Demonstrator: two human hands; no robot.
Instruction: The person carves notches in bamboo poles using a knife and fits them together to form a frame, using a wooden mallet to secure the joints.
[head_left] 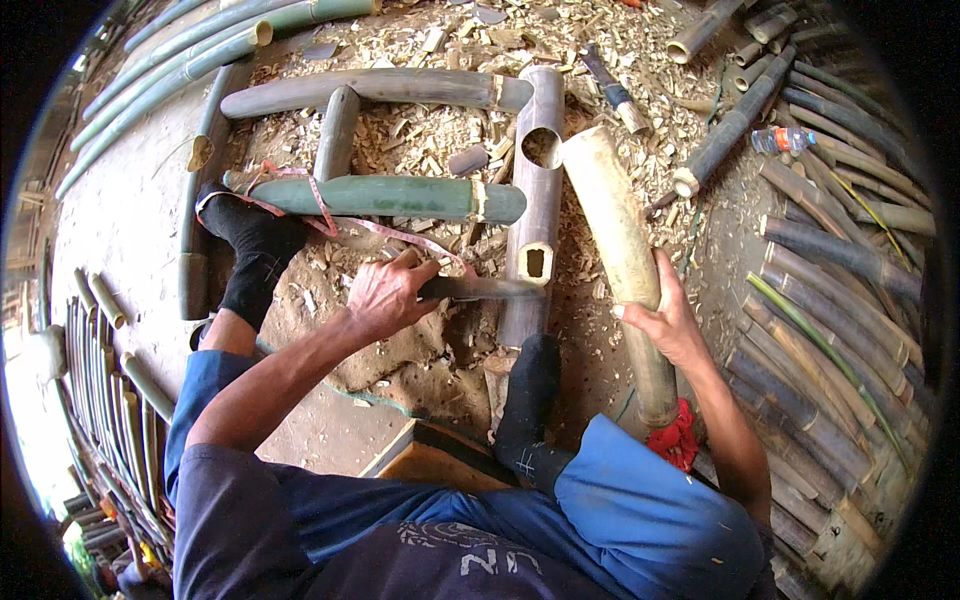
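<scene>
1. Nearest, a dark navy cloth shirt (330, 545) and loose blue trousers (640, 500) fill the lower edge.
2. At left, a foot in a black sock (258, 235) rests beside the left end of a smooth green bamboo rail (400, 198); a thin pink measuring tape (320, 205) trails across it.
3. Above runs a long grey bamboo rail (380, 90). Both rails reach the thick grey bamboo post (525, 225), so the ladder-like frame looks largely laid together.
4. The left hand (388, 297) has its fingers curled shut around the near end of a dark, flat-bladed tool (490, 289), whose tip lies over the post just below a squarish cut hole (536, 263); contact is unclear.
5. That hole appears mostly opened, and a round hole (542, 148) is cut above; neither of these 2 has a piece fitted, so fitting seems left.
6. At right, the right hand (668, 318) wraps thumb and fingers around a pale, club-shaped bamboo length (608, 215), well apart from the blade.
</scene>
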